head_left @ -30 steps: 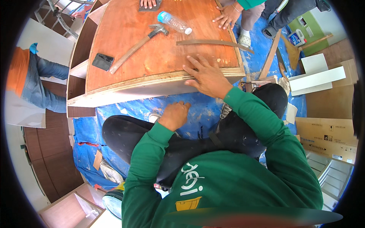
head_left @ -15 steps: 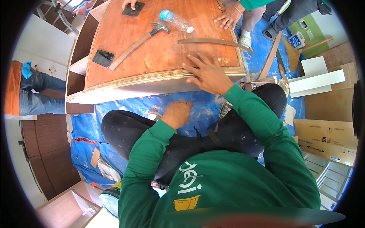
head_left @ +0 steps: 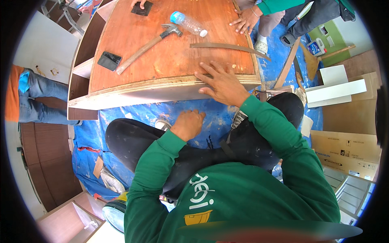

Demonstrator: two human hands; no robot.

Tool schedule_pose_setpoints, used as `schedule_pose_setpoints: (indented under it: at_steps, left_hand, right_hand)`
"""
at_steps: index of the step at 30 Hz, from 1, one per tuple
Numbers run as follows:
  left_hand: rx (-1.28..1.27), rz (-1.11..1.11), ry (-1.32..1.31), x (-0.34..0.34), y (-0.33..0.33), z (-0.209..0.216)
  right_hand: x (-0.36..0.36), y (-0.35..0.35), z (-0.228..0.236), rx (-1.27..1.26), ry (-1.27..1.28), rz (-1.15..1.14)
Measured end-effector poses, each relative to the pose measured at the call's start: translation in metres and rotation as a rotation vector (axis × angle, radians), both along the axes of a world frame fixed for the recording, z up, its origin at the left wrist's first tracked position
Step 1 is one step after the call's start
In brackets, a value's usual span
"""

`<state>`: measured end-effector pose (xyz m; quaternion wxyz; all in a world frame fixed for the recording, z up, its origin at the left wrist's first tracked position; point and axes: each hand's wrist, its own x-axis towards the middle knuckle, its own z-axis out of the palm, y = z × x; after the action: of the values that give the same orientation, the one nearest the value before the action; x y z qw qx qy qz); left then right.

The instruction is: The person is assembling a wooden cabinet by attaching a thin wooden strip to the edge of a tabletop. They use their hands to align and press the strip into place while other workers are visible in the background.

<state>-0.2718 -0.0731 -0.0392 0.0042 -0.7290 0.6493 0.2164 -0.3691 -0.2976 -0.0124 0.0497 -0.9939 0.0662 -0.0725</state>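
My right hand (head_left: 225, 86) lies with spread fingers on the near edge of an orange-brown plywood panel (head_left: 133, 44), the top of a cabinet carcass. Over my lap, below that edge, hangs my left hand (head_left: 189, 125) with its fingers curled in; whatever they may hold is hidden. On the panel rests a claw hammer (head_left: 145, 51), its head pointing to the far right. A clear plastic bottle (head_left: 188, 23) with a blue label lies beyond the hammer head. A thin, curved brown strip (head_left: 225, 47) sticks out past the panel's right edge. Left of the hammer handle is a black phone (head_left: 109, 61).
Another person's hand (head_left: 245, 20) presses on the far right corner; a second hand (head_left: 139, 3) touches a dark flat square (head_left: 142, 9). Blue tarp (head_left: 133, 107) covers the floor. White boards (head_left: 336, 91) and a cardboard box (head_left: 344, 150) stand right; someone in jeans (head_left: 44, 97) stands left.
My hands keep nearly the same place; the left fingers have shifted slightly. The whole view has moved a little, and the things on the panel lie as before.
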Motion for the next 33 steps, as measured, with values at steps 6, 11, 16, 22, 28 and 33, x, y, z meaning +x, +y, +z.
schedule_pose_setpoints:
  at_steps: [6, 11, 16, 22, 28, 33]
  left_hand:
    - [-0.027, -0.025, -0.053, -0.001, 0.001, -0.003]
    - [-0.034, -0.013, -0.032, -0.002, 0.003, 0.001]
    - [-0.034, -0.027, -0.043, -0.002, 0.004, -0.006]
    - [0.018, -0.010, -0.003, -0.010, 0.003, -0.004]
    - [0.027, -0.041, -0.055, -0.007, 0.002, -0.004]
    - [0.014, -0.051, -0.030, -0.011, 0.004, -0.005]
  right_hand:
    - [0.010, 0.010, -0.004, 0.016, -0.062, -0.026]
    - [0.001, 0.008, 0.003, -0.049, -0.021, -0.078]
    - [0.028, 0.011, -0.009, -0.049, -0.067, -0.058]
    - [-0.005, 0.007, 0.000, -0.049, 0.028, 0.021]
    - [0.022, 0.023, -0.014, 0.062, -0.007, 0.043]
    - [-0.014, 0.018, -0.006, 0.020, 0.079, 0.062]
